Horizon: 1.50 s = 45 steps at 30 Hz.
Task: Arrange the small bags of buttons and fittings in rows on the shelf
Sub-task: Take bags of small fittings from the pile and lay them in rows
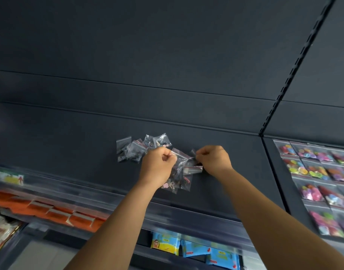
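Both bare arms reach up and forward over the lower shelves, where blue packets and orange cards lie behind clear lips. The left hand has its grip curled tight around a hanging cluster of small bags, clear zip pouches with red seal lines and dark and pink fittings inside. The right hand pinches the top edge of one of those bags, fingers drawn together on the film.

I judge these bags feather-light, limp and slick; the plastic will slide and crumple, and the contents sag to the bottom. The stiffer zip strip at the top looks the best place to take hold, one bag at a time.

Just beyond the left hand, a loose heap of bags lies jumbled on the dark shelf, not yet in rows. The shelf looks smooth and matt. Off to the right, past a slotted upright, bags of coloured buttons already sit in neat rows.
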Each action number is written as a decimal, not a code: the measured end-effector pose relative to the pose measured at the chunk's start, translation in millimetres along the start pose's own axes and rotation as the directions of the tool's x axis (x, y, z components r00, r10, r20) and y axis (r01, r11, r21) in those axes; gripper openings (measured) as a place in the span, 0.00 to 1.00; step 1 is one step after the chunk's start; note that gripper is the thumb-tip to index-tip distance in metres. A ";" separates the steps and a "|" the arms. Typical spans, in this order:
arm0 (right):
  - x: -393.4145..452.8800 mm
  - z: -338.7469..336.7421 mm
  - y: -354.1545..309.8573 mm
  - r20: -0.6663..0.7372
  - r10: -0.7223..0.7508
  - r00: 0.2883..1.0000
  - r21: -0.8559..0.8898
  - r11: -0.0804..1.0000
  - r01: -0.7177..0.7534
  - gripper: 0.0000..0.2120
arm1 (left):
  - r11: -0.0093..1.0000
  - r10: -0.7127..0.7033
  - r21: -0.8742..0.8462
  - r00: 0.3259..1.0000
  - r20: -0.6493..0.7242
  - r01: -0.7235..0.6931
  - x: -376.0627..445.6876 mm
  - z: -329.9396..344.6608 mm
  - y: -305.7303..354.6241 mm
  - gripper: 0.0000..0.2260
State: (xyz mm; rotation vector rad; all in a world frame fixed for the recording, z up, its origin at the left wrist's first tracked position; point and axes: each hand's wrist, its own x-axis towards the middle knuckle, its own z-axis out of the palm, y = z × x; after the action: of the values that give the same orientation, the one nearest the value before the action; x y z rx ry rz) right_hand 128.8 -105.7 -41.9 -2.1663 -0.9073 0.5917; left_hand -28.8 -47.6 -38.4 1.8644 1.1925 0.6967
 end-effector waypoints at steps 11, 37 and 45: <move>-31.2 -60.9 -0.4 -0.138 -0.201 0.970 0.406 0.882 0.240 0.07 | 0.950 0.115 -0.298 0.992 0.043 -0.097 -3.1 28.9 49.9 0.03; -172.7 -361.9 269.7 -0.413 0.191 0.891 0.542 0.837 0.071 0.06 | 0.914 0.314 -0.376 0.851 0.421 -0.152 -201.4 344.4 277.7 0.04; -193.5 -419.8 322.9 -0.466 0.296 0.834 0.616 0.785 0.065 0.03 | 0.896 0.418 -0.367 0.759 0.500 -0.251 -228.9 411.7 322.9 0.04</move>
State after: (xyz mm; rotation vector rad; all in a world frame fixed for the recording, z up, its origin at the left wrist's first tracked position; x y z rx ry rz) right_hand 405.0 -594.1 14.1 -1.6412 -0.2028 0.2395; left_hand 353.7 -468.8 10.6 1.8683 0.3456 0.4110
